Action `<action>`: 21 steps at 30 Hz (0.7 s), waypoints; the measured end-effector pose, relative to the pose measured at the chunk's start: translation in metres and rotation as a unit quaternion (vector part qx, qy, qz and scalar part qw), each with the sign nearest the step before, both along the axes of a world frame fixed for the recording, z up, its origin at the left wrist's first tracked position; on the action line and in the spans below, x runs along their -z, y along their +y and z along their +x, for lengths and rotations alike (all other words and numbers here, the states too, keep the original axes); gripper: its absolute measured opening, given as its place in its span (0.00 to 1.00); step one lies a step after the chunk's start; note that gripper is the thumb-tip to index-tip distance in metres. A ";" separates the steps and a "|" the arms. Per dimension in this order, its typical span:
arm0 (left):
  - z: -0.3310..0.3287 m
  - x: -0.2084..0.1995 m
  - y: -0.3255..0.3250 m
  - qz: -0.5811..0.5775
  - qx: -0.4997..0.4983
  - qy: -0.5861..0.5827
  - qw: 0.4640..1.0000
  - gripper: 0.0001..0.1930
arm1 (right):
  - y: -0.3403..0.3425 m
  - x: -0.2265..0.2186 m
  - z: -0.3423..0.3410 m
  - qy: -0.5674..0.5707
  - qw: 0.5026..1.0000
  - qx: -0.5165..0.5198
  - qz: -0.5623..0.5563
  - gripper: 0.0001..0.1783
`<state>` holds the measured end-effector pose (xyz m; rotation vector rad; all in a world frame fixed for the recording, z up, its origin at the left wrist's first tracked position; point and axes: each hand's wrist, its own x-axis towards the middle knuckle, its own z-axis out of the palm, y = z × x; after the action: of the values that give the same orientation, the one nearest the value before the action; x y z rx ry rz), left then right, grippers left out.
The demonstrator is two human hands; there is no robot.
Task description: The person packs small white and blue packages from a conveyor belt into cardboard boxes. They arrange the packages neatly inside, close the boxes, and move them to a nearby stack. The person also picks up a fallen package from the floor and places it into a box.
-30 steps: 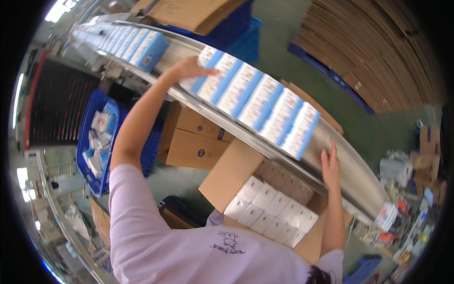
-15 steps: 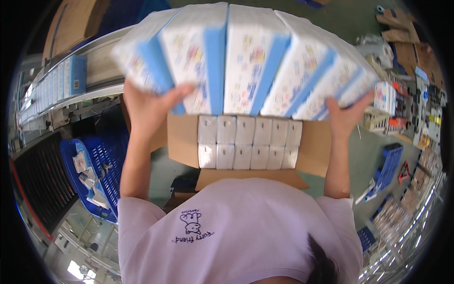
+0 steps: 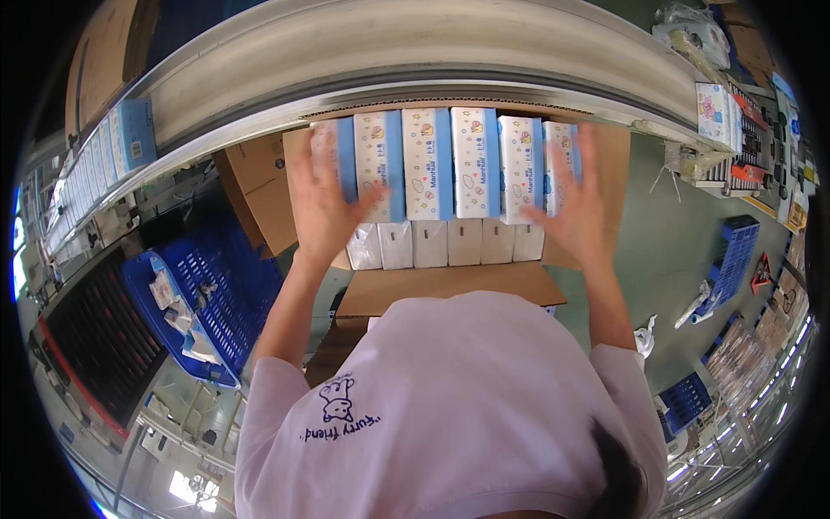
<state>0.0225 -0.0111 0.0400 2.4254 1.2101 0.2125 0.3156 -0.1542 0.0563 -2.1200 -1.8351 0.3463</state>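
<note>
From above, a hand could pass between the left hand [image 3: 324, 203] and the right hand [image 3: 575, 212], down to the middle tissue packs [image 3: 428, 164]. The conveyor [image 3: 415, 35] bars the far side of the cardboard carton [image 3: 612, 177]; the near flap [image 3: 450, 287] and the wearer's torso [image 3: 467, 389] block the near side. A blue plastic basket [image 3: 233, 290] stands to the left.

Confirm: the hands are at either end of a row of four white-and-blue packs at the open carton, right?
Not four: the head view shows six white-and-blue packs in the row. The left hand and right hand are at its ends, at the open carton.
</note>
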 end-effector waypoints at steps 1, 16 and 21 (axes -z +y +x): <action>0.006 -0.012 0.001 0.080 0.117 0.043 0.989 0.45 | 0.006 -0.002 -0.002 -0.037 0.995 -0.053 -0.080 0.54; 0.014 -0.011 -0.006 0.046 -0.070 0.022 0.996 0.57 | 0.020 -0.029 -0.022 -0.106 0.989 0.059 -0.085 0.51; 0.063 0.068 -0.008 -0.017 -0.251 -0.033 0.967 0.68 | 0.048 0.072 -0.064 -0.102 0.979 0.170 -0.040 0.50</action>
<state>0.0859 -0.0187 -0.0275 2.0229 1.7607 0.4098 0.2515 -0.1062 -0.0154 -2.5531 -1.5346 0.1243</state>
